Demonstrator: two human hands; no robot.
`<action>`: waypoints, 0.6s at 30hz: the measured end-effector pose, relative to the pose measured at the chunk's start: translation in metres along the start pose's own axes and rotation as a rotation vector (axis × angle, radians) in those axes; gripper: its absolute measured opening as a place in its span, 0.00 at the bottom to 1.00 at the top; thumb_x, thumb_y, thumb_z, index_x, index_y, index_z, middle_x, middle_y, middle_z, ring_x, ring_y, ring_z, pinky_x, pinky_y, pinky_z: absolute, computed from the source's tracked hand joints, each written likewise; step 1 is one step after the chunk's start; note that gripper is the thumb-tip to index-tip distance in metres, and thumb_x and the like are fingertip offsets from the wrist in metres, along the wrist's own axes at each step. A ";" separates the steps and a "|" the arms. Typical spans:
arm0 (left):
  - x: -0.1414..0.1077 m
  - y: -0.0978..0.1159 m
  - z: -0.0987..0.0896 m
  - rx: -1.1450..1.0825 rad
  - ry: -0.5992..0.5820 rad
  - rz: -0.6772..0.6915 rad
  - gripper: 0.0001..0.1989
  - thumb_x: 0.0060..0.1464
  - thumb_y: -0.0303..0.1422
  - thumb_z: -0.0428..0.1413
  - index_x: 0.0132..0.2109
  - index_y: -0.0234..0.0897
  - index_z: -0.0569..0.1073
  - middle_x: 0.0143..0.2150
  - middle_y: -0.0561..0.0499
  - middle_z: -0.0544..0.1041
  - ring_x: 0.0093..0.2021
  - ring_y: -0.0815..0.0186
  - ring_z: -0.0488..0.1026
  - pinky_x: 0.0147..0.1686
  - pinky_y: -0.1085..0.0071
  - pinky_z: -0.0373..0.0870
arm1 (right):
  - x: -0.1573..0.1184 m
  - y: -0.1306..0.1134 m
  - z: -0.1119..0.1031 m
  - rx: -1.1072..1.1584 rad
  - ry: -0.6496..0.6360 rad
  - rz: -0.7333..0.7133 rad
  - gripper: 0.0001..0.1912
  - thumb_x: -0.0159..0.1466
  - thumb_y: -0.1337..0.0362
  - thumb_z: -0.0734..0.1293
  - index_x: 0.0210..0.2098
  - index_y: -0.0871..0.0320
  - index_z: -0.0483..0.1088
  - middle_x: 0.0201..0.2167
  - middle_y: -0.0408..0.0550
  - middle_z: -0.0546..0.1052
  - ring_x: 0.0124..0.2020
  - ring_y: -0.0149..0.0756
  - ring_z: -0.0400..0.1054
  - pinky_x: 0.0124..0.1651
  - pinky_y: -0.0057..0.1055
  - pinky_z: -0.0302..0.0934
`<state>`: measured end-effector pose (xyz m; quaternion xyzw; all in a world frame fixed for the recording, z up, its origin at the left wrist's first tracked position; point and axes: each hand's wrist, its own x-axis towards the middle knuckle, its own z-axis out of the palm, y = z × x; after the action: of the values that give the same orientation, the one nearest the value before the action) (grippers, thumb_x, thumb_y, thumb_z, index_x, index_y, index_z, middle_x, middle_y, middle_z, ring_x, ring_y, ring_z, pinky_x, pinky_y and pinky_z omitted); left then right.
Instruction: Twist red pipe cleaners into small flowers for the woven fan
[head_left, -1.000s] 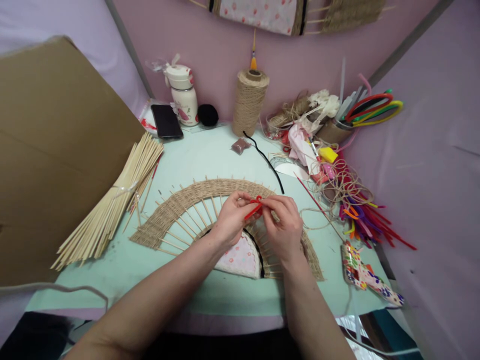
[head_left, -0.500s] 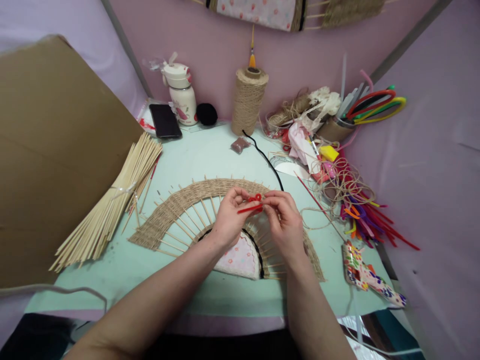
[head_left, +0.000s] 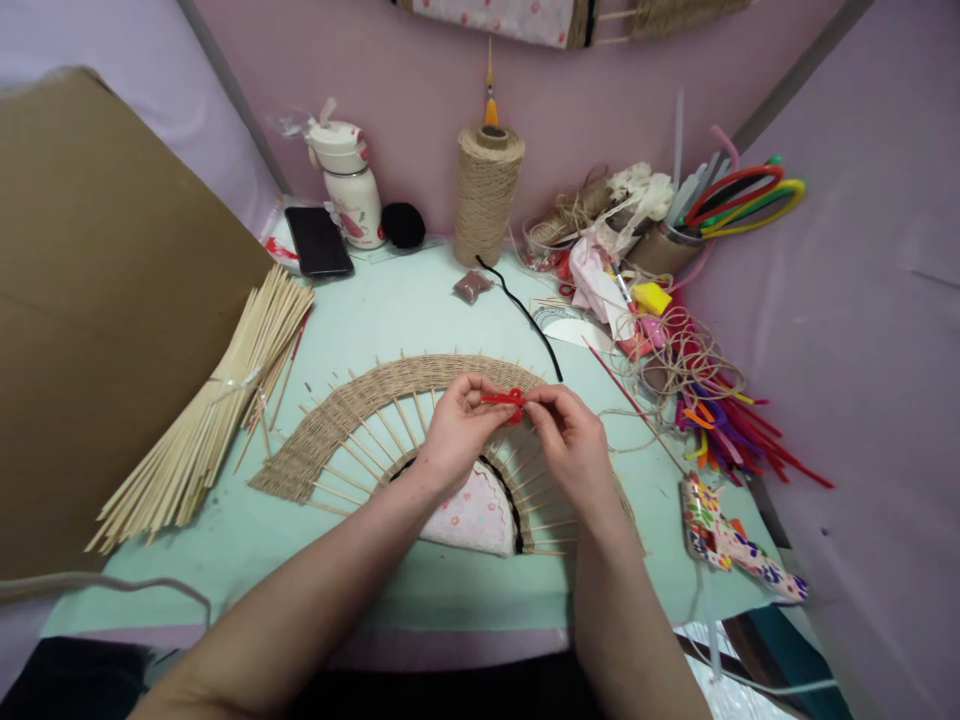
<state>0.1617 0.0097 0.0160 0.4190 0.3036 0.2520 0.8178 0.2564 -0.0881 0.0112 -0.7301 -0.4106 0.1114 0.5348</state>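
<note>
A red pipe cleaner (head_left: 514,398), bent into small loops, is pinched between my two hands. My left hand (head_left: 466,425) grips it from the left with thumb and fingers closed. From the right, my right hand (head_left: 566,430) pinches its other side. Both hands are above a fan-shaped weaving (head_left: 337,425) of twine on thin sticks, which lies flat on the table. At its inner part sits a half-round piece of pink patterned cloth (head_left: 472,515) with a black edging. My hands and forearms hide some of the weaving.
A bundle of wooden sticks (head_left: 217,400) lies left, beside a cardboard sheet (head_left: 112,300). At the back stand a bottle (head_left: 352,195) and a twine spool (head_left: 487,195), with a phone (head_left: 319,242) nearby. Tangled twine (head_left: 690,365), pipe cleaners (head_left: 750,430) and a floral-patterned glue gun (head_left: 709,525) occupy the right.
The red pipe cleaner's straight end, which pointed down left, now lies nearly level between my hands, and a loop shows below it. The whole view has shifted slightly.
</note>
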 end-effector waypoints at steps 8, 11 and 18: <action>0.000 0.007 0.001 -0.036 -0.020 -0.148 0.18 0.38 0.24 0.64 0.35 0.35 0.65 0.29 0.51 0.79 0.27 0.71 0.75 0.30 0.76 0.68 | 0.003 0.003 -0.005 -0.120 -0.068 -0.113 0.06 0.66 0.67 0.60 0.36 0.54 0.69 0.34 0.46 0.72 0.37 0.37 0.67 0.41 0.34 0.62; 0.001 0.009 0.000 -0.026 0.002 -0.177 0.18 0.37 0.23 0.64 0.34 0.35 0.65 0.29 0.51 0.78 0.26 0.72 0.75 0.30 0.76 0.67 | 0.002 0.002 -0.004 -0.237 -0.078 -0.172 0.08 0.67 0.68 0.58 0.37 0.54 0.69 0.34 0.47 0.72 0.38 0.38 0.67 0.41 0.35 0.62; 0.003 0.007 -0.001 -0.008 0.002 -0.169 0.17 0.38 0.23 0.64 0.35 0.35 0.65 0.28 0.51 0.78 0.26 0.72 0.74 0.31 0.75 0.69 | 0.000 -0.004 -0.005 -0.417 -0.120 -0.198 0.10 0.67 0.68 0.58 0.39 0.55 0.70 0.39 0.51 0.72 0.41 0.41 0.67 0.44 0.37 0.62</action>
<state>0.1615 0.0157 0.0201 0.3885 0.3377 0.1836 0.8375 0.2572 -0.0911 0.0167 -0.7728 -0.5256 0.0143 0.3554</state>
